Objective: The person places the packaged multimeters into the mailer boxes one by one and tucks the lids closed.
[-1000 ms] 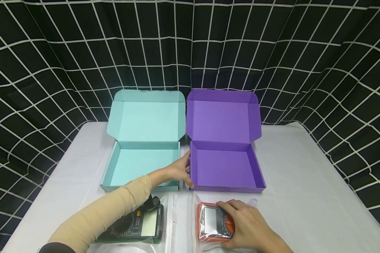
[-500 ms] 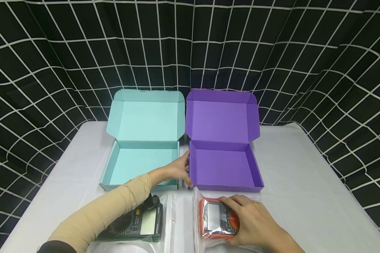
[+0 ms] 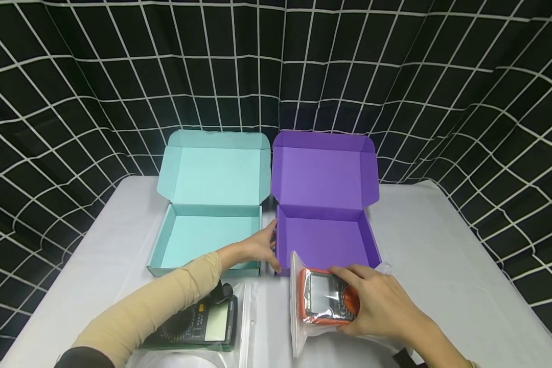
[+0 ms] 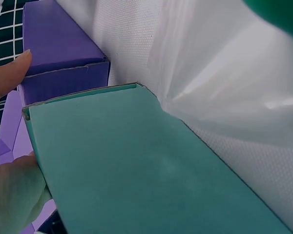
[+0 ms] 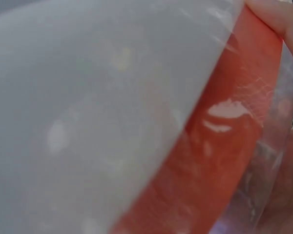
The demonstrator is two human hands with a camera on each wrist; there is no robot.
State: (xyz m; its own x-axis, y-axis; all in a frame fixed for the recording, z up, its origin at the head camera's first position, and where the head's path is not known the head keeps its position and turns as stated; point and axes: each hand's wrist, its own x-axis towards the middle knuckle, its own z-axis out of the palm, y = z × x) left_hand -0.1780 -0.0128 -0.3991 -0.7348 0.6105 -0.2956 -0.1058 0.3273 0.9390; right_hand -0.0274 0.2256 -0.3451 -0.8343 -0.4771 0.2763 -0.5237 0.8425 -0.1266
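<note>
An orange-and-black multimeter in a clear zip bag is gripped by my right hand, thumb on the near edge and fingers on the far edge. It is lifted in front of the open purple box and hides part of its front wall. The right wrist view shows the orange case through the plastic. My left hand reaches across the teal box and touches the purple box's left side, thumb at its front corner; some fingers lie hidden between the boxes.
A second multimeter, black and green with a black lead, lies in a clear bag at the front left, partly under the left forearm. White cloth covers the table; black gridded curtain surrounds it.
My right hand has raised the bagged orange multimeter and carried it forward and slightly right, towards the purple box. The left hand stays at the box's side.
</note>
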